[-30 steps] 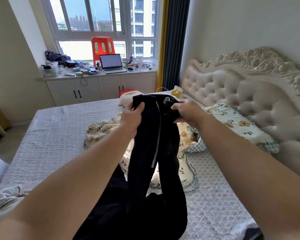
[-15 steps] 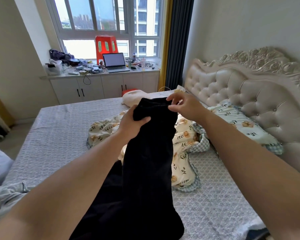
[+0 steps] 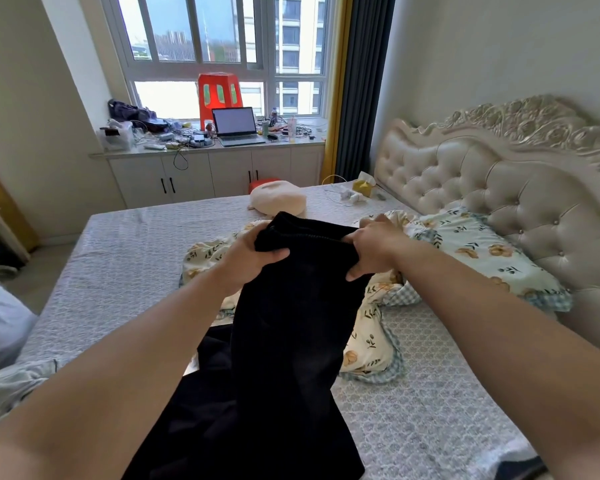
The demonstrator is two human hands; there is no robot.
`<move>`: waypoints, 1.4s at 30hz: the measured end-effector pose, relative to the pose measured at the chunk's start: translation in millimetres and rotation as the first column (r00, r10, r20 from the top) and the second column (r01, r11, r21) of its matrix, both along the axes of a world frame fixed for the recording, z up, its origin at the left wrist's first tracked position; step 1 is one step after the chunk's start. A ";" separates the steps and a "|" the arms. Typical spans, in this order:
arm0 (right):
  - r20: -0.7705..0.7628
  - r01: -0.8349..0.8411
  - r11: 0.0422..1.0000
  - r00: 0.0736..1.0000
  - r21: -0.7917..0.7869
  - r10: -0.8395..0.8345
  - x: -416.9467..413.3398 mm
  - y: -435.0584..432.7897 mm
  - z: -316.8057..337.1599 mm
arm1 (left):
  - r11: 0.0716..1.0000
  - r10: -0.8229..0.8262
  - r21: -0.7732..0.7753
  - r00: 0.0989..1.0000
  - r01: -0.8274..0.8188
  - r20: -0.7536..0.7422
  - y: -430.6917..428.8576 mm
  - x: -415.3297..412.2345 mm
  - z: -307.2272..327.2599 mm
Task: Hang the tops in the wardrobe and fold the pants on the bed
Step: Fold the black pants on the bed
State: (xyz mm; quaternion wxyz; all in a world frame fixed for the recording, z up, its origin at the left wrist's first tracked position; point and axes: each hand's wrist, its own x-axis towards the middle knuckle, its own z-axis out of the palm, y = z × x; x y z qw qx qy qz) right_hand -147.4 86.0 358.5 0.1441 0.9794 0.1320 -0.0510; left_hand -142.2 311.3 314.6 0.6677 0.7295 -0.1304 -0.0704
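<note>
Both of our hands grip the waistband of the black pants (image 3: 291, 323): our left hand (image 3: 253, 258) clenched on its left end, our right hand (image 3: 371, 247) pinching the right end. We hold the pants up over the bed (image 3: 118, 271), their legs draping toward us, above a floral quilt (image 3: 371, 344).

Pants (image 3: 291, 334) above bed (image 3: 118, 271), quilt (image 3: 371, 327) behind, pillow (image 3: 482, 254) right by headboard (image 3: 499, 188)
</note>
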 end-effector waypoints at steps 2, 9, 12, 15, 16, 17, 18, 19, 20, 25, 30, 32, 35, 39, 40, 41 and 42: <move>0.112 -0.047 0.999 0.993 -0.004 0.047 -1.7 1.5 11.5 | 0.992 0.074 0.100 0.996 -0.079 0.054 3.8 1.4 3.9; 0.383 -0.197 0.977 0.911 0.077 0.154 -5.3 -2.8 32.0 | 0.879 0.021 0.430 0.916 -0.208 0.400 13.0 5.8 24.9; 0.216 -0.108 0.924 0.976 0.367 0.028 -9.1 -17.2 22.4 | 0.871 0.025 0.434 0.904 -0.228 0.426 10.1 4.9 27.1; -0.061 0.097 0.730 0.995 0.676 -0.076 -12.0 -26.8 5.4 | 0.918 0.025 0.349 0.908 -0.186 0.418 2.8 -3.1 25.5; -0.118 0.154 0.679 0.988 0.718 -0.100 -13.5 -27.6 1.8 | 0.927 0.007 0.335 0.903 -0.167 0.429 1.2 -4.4 25.7; -0.157 0.198 0.637 0.980 0.745 -0.121 -15.7 -26.9 1.3 | 0.935 -0.009 0.321 0.898 -0.148 0.441 0.2 -5.5 26.9; -0.183 0.228 0.612 0.974 0.757 -0.136 -17.5 -25.3 3.5 | 0.941 -0.014 0.309 0.893 -0.141 0.451 -0.1 -6.6 28.8; -0.182 0.236 0.619 0.972 0.749 -0.150 -18.1 -23.7 7.8 | 0.943 -0.009 0.299 0.889 -0.144 0.457 -0.5 -7.7 32.1; -0.149 0.218 0.657 0.976 0.722 -0.160 -17.0 -22.2 15.2 | 0.943 0.005 0.293 0.888 -0.157 0.460 -1.0 -7.9 37.0; 0.157 0.002 0.672 0.972 0.740 -0.176 -21.2 -13.8 91.0 | 0.943 0.280 0.041 0.854 -0.330 0.439 -8.0 -15.2 90.3; 0.602 -0.182 0.791 0.750 0.585 -0.273 -42.8 4.7 173.2 | 0.927 0.319 0.044 0.845 -0.372 0.429 -15.6 -15.8 131.9; 0.725 -0.187 0.861 0.638 0.474 -0.260 -49.1 9.5 197.7 | 0.927 0.286 0.118 0.873 -0.357 0.395 -20.0 -20.3 139.7; 0.858 -0.174 0.936 0.475 0.306 -0.193 -59.5 11.0 224.6 | 0.955 0.272 0.021 0.899 -0.297 0.342 -23.1 -25.7 160.7; 0.956 -0.151 0.971 0.255 0.186 -0.143 -69.4 12.9 246.7 | 0.927 0.128 -0.370 0.977 -0.058 0.168 -20.6 -27.0 192.9; 0.960 -0.145 0.974 0.243 0.174 -0.135 -69.2 12.6 247.5 | 0.915 0.086 -0.403 0.984 -0.017 0.155 -19.0 -25.7 196.2; 0.953 -0.137 0.975 0.274 0.176 -0.133 -67.4 12.1 246.9 | 0.918 0.058 -0.397 0.987 0.006 0.149 -17.5 -23.3 196.0; 0.934 -0.121 0.976 0.332 0.181 -0.133 -65.6 11.7 245.1 | 0.935 0.037 -0.355 0.988 0.019 0.150 -17.0 -21.4 193.2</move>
